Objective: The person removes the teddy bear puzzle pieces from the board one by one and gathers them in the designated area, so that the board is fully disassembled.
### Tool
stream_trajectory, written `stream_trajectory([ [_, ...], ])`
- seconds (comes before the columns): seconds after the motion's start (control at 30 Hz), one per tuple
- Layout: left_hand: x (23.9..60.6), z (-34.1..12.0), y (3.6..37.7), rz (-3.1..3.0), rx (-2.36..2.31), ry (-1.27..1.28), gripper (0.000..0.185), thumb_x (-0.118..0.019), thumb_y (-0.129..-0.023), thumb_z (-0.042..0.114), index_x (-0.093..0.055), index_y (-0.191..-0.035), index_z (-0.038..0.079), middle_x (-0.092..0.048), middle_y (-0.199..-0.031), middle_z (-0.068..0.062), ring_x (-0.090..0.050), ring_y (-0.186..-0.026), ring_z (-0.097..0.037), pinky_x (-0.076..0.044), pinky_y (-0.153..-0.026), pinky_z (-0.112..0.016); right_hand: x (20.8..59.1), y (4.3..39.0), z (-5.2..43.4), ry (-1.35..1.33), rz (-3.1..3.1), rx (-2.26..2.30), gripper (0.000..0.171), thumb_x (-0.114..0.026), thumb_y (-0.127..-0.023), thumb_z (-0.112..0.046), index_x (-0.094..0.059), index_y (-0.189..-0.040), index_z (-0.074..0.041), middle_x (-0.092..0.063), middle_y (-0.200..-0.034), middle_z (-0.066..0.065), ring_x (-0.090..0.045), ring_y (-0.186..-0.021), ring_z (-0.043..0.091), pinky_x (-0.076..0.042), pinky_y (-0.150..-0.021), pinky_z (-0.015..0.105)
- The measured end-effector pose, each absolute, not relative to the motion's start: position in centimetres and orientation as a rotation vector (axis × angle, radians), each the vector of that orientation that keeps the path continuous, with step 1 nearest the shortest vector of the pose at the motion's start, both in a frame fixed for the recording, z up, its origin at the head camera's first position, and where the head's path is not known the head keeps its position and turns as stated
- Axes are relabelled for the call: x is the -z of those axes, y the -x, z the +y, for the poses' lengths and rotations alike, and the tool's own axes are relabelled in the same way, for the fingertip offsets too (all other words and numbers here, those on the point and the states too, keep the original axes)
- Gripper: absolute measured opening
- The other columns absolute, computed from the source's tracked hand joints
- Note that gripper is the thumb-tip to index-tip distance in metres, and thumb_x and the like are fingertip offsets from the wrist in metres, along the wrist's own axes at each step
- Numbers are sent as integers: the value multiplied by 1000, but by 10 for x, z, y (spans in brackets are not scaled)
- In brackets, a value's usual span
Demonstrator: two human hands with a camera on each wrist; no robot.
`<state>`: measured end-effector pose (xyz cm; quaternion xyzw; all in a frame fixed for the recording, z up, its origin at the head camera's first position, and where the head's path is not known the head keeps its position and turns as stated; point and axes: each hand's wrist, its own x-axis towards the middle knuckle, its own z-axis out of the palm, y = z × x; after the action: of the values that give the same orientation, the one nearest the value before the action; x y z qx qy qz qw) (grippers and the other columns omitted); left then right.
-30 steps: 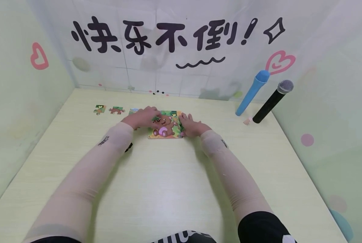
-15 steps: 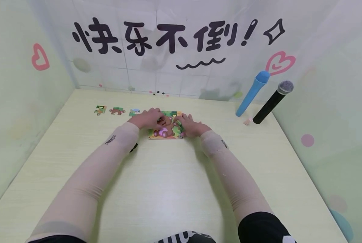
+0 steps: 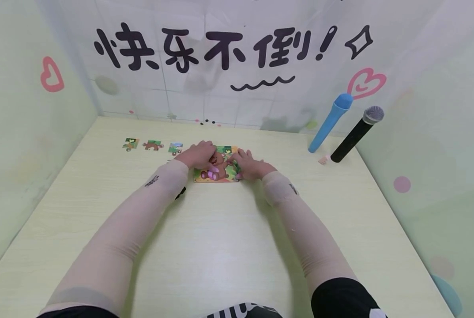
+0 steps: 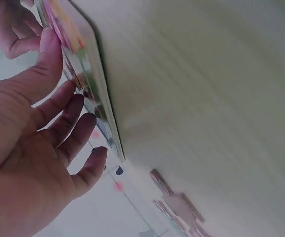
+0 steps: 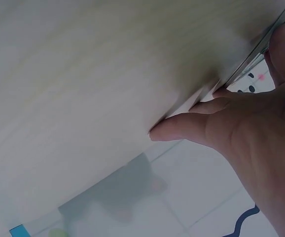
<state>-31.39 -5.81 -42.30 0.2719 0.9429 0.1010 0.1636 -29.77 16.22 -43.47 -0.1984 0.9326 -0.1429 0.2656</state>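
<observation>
A jigsaw puzzle [image 3: 223, 177] with a brown bear picture lies flat near the back middle of the table. My left hand [image 3: 195, 154] reaches over its left half, thumb and index finger pinching a small puzzle piece [image 4: 73, 76] close over the bear's face. Most of that piece is hidden by the fingers; the other fingers are spread along the board's edge in the left wrist view. At the right edge, my right hand [image 3: 253, 166] rests with its fingers straight and apart, fingertips down at the table in the right wrist view, thumb side against the puzzle.
Loose puzzle pieces lie in a row to the left: a corner piece [image 3: 131, 144], a brown piece [image 3: 153, 145] and a blue one [image 3: 176, 148], partly beside my left wrist. A blue microphone [image 3: 327, 126] and a black microphone [image 3: 353, 139] stand at the back right.
My left hand has slid to the right over the bear picture, uncovering the blue loose piece behind it. The right hand keeps its place at the puzzle's edge.
</observation>
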Motion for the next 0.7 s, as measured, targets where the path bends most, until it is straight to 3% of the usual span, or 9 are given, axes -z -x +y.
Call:
stream_trajectory([
  [0.3,423,-55,313,2686,-283,-716,42,-76,-90,40,-53,-104,8,-47,-106,-9,-42,-104,-28,-41,-91,-47,434,296,161,531,2516,373,49,-62,-100,-17,-39,-142,-25,8,-169,16,13,-152,43,-4,-106,83],
  [0.7,421,-51,314,2660,-344,-586,41,-78,-88,38,-53,-102,9,-44,-110,-10,-41,-106,-28,-42,-85,-41,435,297,162,525,2530,366,47,-62,-100,-17,-40,-140,-26,5,-169,15,11,-153,43,-6,-107,82],
])
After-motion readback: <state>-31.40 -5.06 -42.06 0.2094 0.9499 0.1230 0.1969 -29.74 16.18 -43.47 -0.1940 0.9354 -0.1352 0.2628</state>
